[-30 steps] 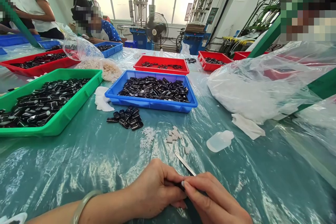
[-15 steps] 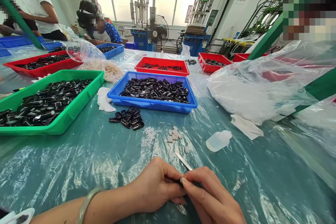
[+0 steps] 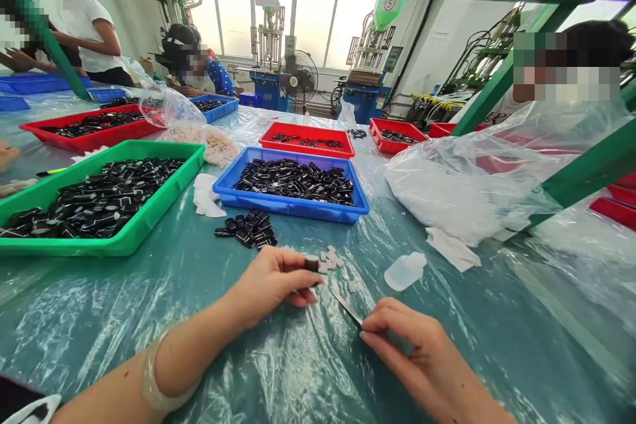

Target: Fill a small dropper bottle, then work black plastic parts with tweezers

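Note:
Between the thumb and fingers of my left hand [image 3: 278,278] is a small black plastic piece [image 3: 311,264] with a pale end. My right hand [image 3: 410,348] pinches a slim silver metal tool [image 3: 346,307], its narrow tip pointing up and left, apart from the black piece. Just beyond my left fingers lie small off-white pads [image 3: 330,257], partly hidden by that hand. A pile of black plastic pieces [image 3: 251,228] rests on the sheeted table past my left hand. Farther back, a blue tray [image 3: 293,204] holds many similar pieces.
On the left stands a green tray [image 3: 134,238] full of black pieces. A translucent bottle [image 3: 405,271] lies to the right, near a large clear plastic bag [image 3: 442,192]. Red trays [image 3: 308,146] sit farther back. Green frame bars flank the table, and other people are around it.
My hands have separated. The left moved up and left with the black piece, towards the pads and pile; the right stays low with the metal tool. The view has tilted upward.

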{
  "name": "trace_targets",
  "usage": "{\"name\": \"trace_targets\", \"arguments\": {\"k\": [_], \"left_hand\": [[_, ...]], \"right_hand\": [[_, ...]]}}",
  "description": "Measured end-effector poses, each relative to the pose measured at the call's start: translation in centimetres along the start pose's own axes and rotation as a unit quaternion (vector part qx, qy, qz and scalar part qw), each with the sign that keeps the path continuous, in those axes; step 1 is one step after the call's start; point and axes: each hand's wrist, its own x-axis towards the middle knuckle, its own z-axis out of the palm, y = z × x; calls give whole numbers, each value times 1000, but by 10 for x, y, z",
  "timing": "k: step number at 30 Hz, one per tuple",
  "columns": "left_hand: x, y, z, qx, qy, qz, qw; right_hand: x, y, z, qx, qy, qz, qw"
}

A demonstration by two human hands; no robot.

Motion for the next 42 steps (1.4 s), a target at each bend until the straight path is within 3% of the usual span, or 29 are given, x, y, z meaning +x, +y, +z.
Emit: {"name": "trace_targets", "arguments": {"k": [4, 7, 13, 19, 23, 28, 30, 33, 37, 42], "left_hand": [[-4, 22, -23, -11, 88, 97, 991], [-4, 27, -31, -19, 116, 120, 986], [0, 16, -20, -26, 62, 93, 993], [-2, 7, -8, -46, -6, 63, 997], [-3, 5, -7, -46, -39, 55, 997], [-7, 0, 1, -32, -101, 11, 994], [-9, -4, 6, -18, -127, -14, 992], [-10, -13, 13, 4, -161, -37, 986], [-9, -19, 16, 30, -188, -44, 981], [-10, -17, 17, 63, -199, -45, 977]], "right_hand": [[16, -7, 12, -44, -61, -21, 997], [37, -13, 27, -83, -77, -57, 992], [68, -13, 59, -149, -48, -39, 987], [71, -3, 74, -149, -56, -56, 986], [61, -1, 62, -105, -46, -35, 993], [45, -13, 14, 21, -50, 48, 997], [39, -18, 0, 192, -92, 114, 970], [34, -20, -5, 380, -129, 157, 902], [30, -13, 1, 452, -158, 183, 859], [29, -10, 2, 466, -178, 207, 841]]}}
